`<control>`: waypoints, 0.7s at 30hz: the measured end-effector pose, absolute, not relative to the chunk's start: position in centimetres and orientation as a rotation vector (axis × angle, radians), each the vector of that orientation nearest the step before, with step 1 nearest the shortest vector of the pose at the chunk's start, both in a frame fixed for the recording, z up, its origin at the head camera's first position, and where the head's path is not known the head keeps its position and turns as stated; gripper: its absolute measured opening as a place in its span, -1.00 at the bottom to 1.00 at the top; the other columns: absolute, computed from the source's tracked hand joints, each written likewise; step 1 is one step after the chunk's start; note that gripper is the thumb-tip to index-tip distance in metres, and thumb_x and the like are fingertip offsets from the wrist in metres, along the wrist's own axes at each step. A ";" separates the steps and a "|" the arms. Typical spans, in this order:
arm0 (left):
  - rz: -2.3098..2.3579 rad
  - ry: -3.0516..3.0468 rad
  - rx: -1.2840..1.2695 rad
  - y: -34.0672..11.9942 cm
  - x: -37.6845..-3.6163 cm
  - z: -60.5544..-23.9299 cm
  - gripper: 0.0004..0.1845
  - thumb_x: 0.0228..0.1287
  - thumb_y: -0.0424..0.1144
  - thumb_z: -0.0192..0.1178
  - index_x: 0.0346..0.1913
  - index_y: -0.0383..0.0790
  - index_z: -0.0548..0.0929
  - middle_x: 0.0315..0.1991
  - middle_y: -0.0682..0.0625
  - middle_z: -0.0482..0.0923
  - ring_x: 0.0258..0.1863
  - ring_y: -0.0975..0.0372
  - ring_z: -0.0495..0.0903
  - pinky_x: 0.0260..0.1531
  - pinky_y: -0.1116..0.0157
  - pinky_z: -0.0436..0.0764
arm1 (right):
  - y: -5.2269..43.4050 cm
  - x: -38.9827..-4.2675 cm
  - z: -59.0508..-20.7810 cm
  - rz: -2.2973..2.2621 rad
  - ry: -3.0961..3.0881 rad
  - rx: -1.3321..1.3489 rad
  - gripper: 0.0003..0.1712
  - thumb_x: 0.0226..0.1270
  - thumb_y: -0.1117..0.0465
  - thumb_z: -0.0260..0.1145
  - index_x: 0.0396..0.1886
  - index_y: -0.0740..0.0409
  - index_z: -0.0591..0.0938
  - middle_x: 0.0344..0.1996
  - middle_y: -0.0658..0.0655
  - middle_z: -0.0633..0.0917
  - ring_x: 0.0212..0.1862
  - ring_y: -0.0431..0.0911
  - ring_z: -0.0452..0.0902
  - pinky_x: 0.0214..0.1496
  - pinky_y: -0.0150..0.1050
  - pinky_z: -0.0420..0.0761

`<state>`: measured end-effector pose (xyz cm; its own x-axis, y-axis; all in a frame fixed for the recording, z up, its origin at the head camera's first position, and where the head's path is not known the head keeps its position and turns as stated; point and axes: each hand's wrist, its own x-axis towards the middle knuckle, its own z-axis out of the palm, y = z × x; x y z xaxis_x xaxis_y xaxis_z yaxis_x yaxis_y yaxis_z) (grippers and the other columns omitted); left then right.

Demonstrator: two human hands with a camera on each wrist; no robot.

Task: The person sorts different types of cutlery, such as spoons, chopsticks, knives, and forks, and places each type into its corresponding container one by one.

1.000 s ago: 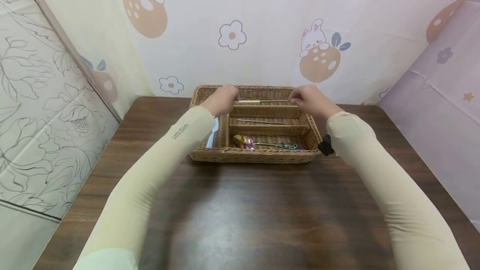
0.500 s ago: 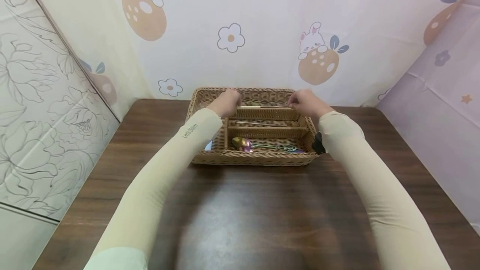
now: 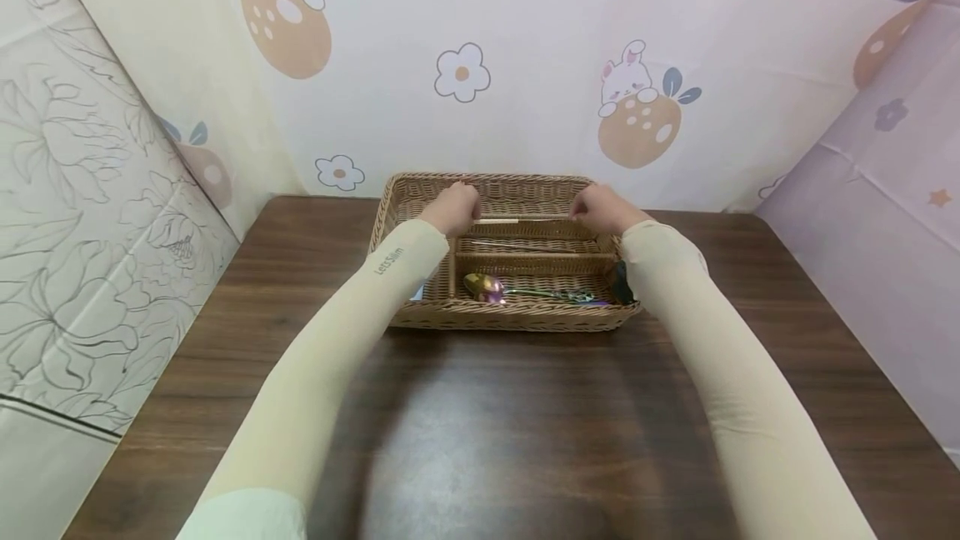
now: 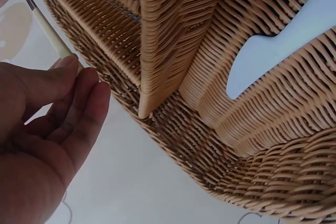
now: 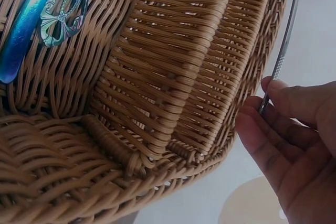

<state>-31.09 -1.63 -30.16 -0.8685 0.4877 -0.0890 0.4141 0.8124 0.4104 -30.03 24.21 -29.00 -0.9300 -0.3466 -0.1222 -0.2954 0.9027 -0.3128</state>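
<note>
A thin knife with a cream handle and a narrow metal blade lies level between both hands, over the back part of a wicker basket. My left hand pinches the end of the cream handle between thumb and fingers. The blade's far end, finely ridged in the right wrist view, is pinched by my right hand. It is seen nearly edge-on, so its width is hidden. A pale blue utensil lies in the basket's left compartment, partly covered by my left arm in the head view.
An iridescent spoon with an ornate handle lies in the front compartment, beside a blue-purple handle. One long thin piece is in the middle compartment. Wicker dividers rise between them. A patterned wall covering stands behind the brown table.
Both hands have come down a little, lowering the knife nearer the rear divider. My right hand has also shifted slightly left. The basket's contents look the same.
</note>
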 end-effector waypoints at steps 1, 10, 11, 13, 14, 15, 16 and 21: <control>0.558 2.811 0.714 -1.6 -31.2 -30.3 -0.67 0.21 -0.66 -0.02 -0.10 -0.37 0.66 -0.01 -0.16 0.60 0.12 0.01 0.49 0.20 0.19 0.39 | 24.2 -30.2 -29.2 -0.424 2.890 -0.488 -0.80 0.36 0.43 0.11 -0.16 0.47 0.61 -0.20 0.38 0.63 -0.21 0.14 0.55 -0.11 0.03 0.55; 0.505 2.805 0.732 -1.4 -31.9 -31.4 -0.79 0.25 -0.54 0.12 -0.11 -0.37 0.68 -0.08 -0.15 0.65 0.00 0.06 0.59 0.28 0.22 0.28 | 24.3 -30.8 -30.4 -0.361 2.870 -0.523 -0.85 0.34 0.43 0.15 -0.24 0.42 0.63 -0.26 0.33 0.66 -0.19 0.15 0.58 -0.07 0.04 0.56; 0.506 2.799 0.728 -1.3 -31.9 -31.5 -0.78 0.25 -0.54 0.13 -0.09 -0.37 0.68 -0.08 -0.16 0.65 -0.01 0.06 0.59 0.22 0.22 0.37 | 24.4 -30.9 -30.6 -0.358 2.867 -0.524 -0.85 0.34 0.42 0.15 -0.24 0.42 0.63 -0.27 0.32 0.66 -0.21 0.15 0.58 -0.09 0.03 0.56; 0.509 2.786 0.715 -1.1 -32.0 -31.7 -0.77 0.25 -0.54 0.14 -0.07 -0.37 0.67 -0.06 -0.16 0.64 -0.02 0.07 0.60 0.08 0.22 0.50 | 24.5 -31.0 -30.8 -0.347 2.863 -0.521 -0.85 0.34 0.42 0.15 -0.25 0.41 0.63 -0.29 0.31 0.66 -0.23 0.13 0.58 -0.11 0.03 0.56; 0.504 2.783 0.713 -1.0 -32.1 -31.8 -0.76 0.24 -0.54 0.14 -0.06 -0.37 0.67 -0.06 -0.16 0.64 -0.03 0.07 0.60 0.06 0.23 0.52 | 24.6 -31.1 -31.0 -0.346 2.862 -0.519 -0.85 0.34 0.42 0.15 -0.24 0.42 0.63 -0.30 0.31 0.66 -0.24 0.13 0.57 -0.11 0.03 0.56; 0.491 2.785 0.717 -0.9 -32.2 -31.9 -0.75 0.23 -0.55 0.14 -0.06 -0.37 0.67 -0.06 -0.16 0.64 -0.03 0.07 0.61 0.05 0.23 0.53 | 24.6 -31.2 -31.1 -0.342 2.861 -0.516 -0.84 0.34 0.42 0.15 -0.23 0.42 0.63 -0.30 0.30 0.66 -0.24 0.12 0.57 -0.12 0.03 0.56; 0.483 2.788 0.718 -0.8 -32.3 -32.0 -0.75 0.23 -0.56 0.14 -0.06 -0.36 0.67 -0.06 -0.16 0.64 -0.03 0.07 0.61 0.04 0.24 0.53 | 24.7 -31.2 -31.2 -0.340 2.856 -0.517 -0.84 0.34 0.42 0.15 -0.22 0.44 0.62 -0.30 0.31 0.66 -0.24 0.13 0.57 -0.12 0.03 0.55; 0.451 2.792 0.694 -0.6 -32.3 -32.2 -0.72 0.19 -0.61 0.12 -0.08 -0.36 0.67 -0.07 -0.15 0.64 -0.06 0.07 0.61 0.00 0.25 0.55 | 24.4 -31.3 -31.8 -0.311 2.840 -0.490 -0.82 0.36 0.42 0.14 -0.16 0.43 0.62 -0.23 0.33 0.65 -0.16 0.17 0.57 -0.05 0.06 0.54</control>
